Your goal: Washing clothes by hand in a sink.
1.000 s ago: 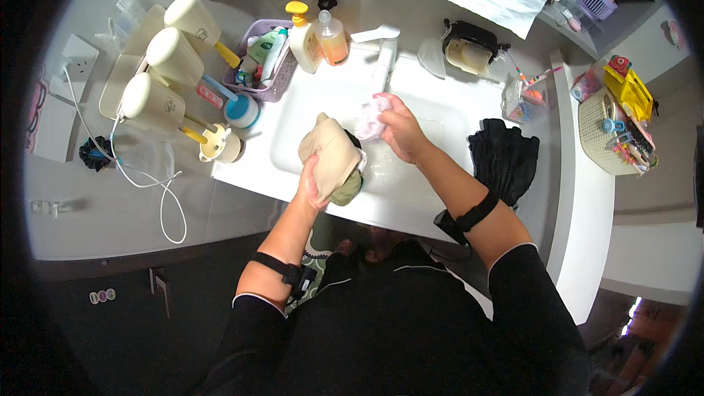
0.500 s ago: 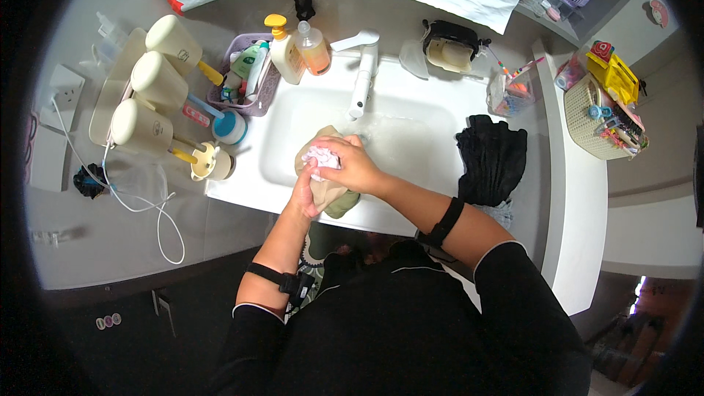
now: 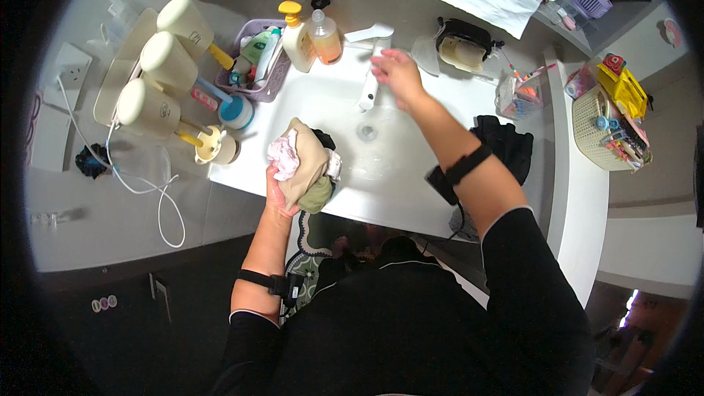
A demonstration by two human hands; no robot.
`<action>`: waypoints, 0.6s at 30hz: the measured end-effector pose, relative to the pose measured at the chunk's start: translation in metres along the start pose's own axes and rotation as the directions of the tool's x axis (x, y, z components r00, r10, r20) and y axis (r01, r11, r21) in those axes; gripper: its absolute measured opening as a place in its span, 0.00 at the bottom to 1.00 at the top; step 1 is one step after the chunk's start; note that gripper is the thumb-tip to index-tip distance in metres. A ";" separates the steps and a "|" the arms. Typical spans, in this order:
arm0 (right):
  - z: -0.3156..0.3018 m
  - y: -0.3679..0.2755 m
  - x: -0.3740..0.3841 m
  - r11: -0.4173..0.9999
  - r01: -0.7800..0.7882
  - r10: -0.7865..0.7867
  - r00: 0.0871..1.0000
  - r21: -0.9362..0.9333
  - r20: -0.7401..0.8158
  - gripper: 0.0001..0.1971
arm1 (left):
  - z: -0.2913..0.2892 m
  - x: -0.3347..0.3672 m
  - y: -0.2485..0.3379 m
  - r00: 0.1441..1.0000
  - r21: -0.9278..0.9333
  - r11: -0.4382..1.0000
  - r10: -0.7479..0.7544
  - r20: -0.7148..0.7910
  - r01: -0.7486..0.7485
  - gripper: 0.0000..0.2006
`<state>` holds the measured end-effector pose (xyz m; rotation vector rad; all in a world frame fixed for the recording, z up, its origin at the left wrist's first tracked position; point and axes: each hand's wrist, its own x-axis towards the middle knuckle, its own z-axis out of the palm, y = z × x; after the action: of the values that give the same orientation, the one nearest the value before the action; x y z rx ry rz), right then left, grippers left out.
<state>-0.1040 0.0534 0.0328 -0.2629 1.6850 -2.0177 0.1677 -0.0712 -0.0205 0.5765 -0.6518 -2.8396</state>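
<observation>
Fingers of my left hand grip the cloth bundle by its near side, over the near-left rim of the sink, probably so drips land inside; my right hand, fingers loosely spread, empty, hovers by the faucet; from here I can't tell if they touch.

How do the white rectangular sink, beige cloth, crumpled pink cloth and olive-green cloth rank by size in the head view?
Largest: white sink
Beige cloth
Pink cloth and green cloth: too alike to rank
</observation>
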 end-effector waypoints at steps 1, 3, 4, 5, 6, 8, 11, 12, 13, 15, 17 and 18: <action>0.005 -0.008 0.009 0.993 -0.047 0.043 0.998 0.111 0.035 0.17 | 0.001 -0.004 0.003 1.000 -0.005 1.000 0.014 0.000 -0.014 0.33; 0.011 -0.019 0.032 0.971 -0.103 0.087 0.993 0.216 0.081 0.17 | 0.002 -0.009 0.007 0.999 0.001 0.999 0.037 0.018 -0.037 0.33; 0.010 -0.024 0.047 0.943 -0.117 0.095 0.992 0.311 0.085 0.16 | 0.005 -0.009 0.007 0.999 -0.003 0.999 0.040 0.014 -0.040 0.33; 0.007 -0.026 0.056 0.906 -0.128 0.101 0.991 0.403 0.087 0.15 | 0.008 -0.009 0.007 0.998 -0.024 0.998 0.055 -0.009 -0.055 0.33; 0.013 -0.026 0.057 0.905 -0.149 0.115 0.987 0.399 0.108 0.15 | 0.006 -0.014 0.008 0.996 -0.048 0.995 0.081 -0.048 -0.083 0.33; 0.020 -0.034 0.053 0.881 -0.204 0.202 0.978 0.428 0.049 0.15 | -0.003 -0.024 0.011 0.995 -0.064 0.994 0.086 -0.042 -0.088 0.33; 0.001 -0.035 0.056 0.851 -0.166 0.137 0.986 0.499 0.095 0.14 | 0.005 -0.024 0.009 0.991 -0.036 0.992 0.117 -0.066 -0.120 0.33; 0.000 -0.038 0.054 0.828 -0.165 0.105 0.984 0.536 0.141 0.14 | 0.004 -0.026 0.009 0.990 -0.037 0.992 0.121 -0.073 -0.124 0.33; -0.004 -0.038 0.050 0.870 -0.156 0.076 0.979 0.467 0.187 0.13 | 0.002 -0.027 0.008 0.989 -0.040 0.991 0.123 -0.082 -0.126 0.33; -0.008 -0.034 0.039 0.931 -0.106 0.041 0.981 0.350 0.187 0.12 | 0.000 -0.030 0.006 0.988 -0.044 0.991 0.124 -0.096 -0.129 0.33; -0.011 -0.021 0.029 0.972 -0.052 0.007 0.981 0.228 0.193 0.11 | -0.003 -0.032 0.003 0.991 -0.068 0.989 0.129 -0.045 -0.132 0.33; -0.019 -0.003 0.029 1.000 0.010 -0.011 0.999 0.027 0.034 0.09 | -0.001 -0.030 0.001 0.991 -0.069 0.989 0.125 -0.041 -0.127 0.33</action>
<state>-0.1385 0.0564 0.0263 -0.2955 1.6379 -2.0308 0.1957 -0.0652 -0.0112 0.5534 -0.5573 -2.7161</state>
